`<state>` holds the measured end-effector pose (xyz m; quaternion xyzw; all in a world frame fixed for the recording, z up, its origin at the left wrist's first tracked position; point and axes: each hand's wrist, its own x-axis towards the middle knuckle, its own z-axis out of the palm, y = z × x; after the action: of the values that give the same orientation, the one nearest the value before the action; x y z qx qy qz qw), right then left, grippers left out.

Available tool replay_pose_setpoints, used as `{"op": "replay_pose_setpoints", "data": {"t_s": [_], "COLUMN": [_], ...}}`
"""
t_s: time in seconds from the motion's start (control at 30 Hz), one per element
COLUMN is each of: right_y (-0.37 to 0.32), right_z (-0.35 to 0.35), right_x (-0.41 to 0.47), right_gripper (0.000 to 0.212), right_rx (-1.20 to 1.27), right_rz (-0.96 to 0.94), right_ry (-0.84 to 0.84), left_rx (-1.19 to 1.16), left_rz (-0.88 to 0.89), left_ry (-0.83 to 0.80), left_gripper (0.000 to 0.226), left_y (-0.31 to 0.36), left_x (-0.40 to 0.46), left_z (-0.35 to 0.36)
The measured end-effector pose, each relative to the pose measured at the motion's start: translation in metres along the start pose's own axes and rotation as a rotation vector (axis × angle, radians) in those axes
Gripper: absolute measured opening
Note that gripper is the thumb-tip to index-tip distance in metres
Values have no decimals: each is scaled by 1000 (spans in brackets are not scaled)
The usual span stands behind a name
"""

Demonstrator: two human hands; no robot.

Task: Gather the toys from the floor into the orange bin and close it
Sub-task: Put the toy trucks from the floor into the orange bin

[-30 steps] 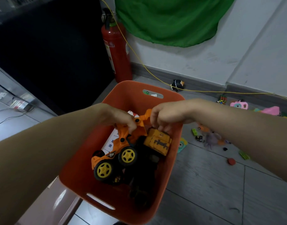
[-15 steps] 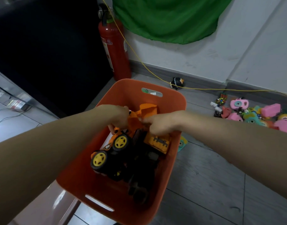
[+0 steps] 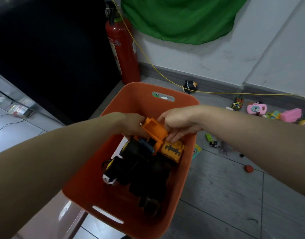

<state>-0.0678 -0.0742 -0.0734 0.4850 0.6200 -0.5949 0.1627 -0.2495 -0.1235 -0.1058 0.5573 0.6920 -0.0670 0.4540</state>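
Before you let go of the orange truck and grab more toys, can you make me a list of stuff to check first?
1. Toy truck is over the orange bin, not the floor: ok.
2. Both hands on the truck: left hand and right hand touch it: ok.
3. Truck lies settled among the other toy vehicles, such as the yellow one: not ok, its bucket end sticks up.
4. Room left in the bin: ok, the far end shows bare wall.
5. Floor toys gathered: not ok; the pink toy camera, puzzle cube and red disc lie outside.
6. Lid ready: cannot tell, none in view.
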Motion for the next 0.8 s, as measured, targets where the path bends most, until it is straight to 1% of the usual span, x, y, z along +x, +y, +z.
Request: {"op": "replay_pose_setpoints", "data": {"t_s": [0.03, 0.1, 0.13, 0.2, 0.27, 0.33, 0.4, 0.43, 0.5, 0.57, 0.67, 0.73, 0.8], "right_y": [-1, -4, -5, -5, -3, -4, -5, -6, -6, -4, -1, -1, -1], "right_z": [-1, -5, -6, -5, -1, 2, 2, 3, 5, 8, 9, 7, 6], "right_x": [0, -1, -1, -2, 1, 4, 5, 4, 1, -1, -4, -5, -4], "right_gripper": [60, 55, 52, 47, 44, 42, 45, 50, 61, 69, 65, 62, 58], "right_rx": [18, 56, 67, 35, -33, -40, -3, 12, 23, 26, 67, 98, 38], "right_rz": [2, -10, -13, -3, 13, 27, 35, 40, 41, 40, 49, 47, 45], "right_ry": [0, 12, 20, 21, 12, 23, 26, 9, -42, -89, -103, -92, -52], "left_rx": [-50, -121, -91, 63, 184, 260, 315, 289, 89, -57, -126, -157, -156], "left_rz": [-16, -57, -74, -77, -38, -43, -71, -95, -167, -197, -148, -133, -143], "left_ry": [-3, -49, -63, -62, -15, 58, 71, 40, -96, -209, -217, -209, -179], "left_gripper": [17, 24, 28, 35, 40, 40, 37, 32, 21, 18, 32, 36, 37], "left_y": [-2, -10, -14, -21, -19, -12, -4, -2, 3, 4, 1, 0, -2], "left_x": [1, 1, 0, -1, -3, -5, -6, -6, -8, -13, -16, -17, -15], "left_z": [0, 6, 11, 19, 20, 16, 13, 13, 13, 10, 6, 4, 5]}}
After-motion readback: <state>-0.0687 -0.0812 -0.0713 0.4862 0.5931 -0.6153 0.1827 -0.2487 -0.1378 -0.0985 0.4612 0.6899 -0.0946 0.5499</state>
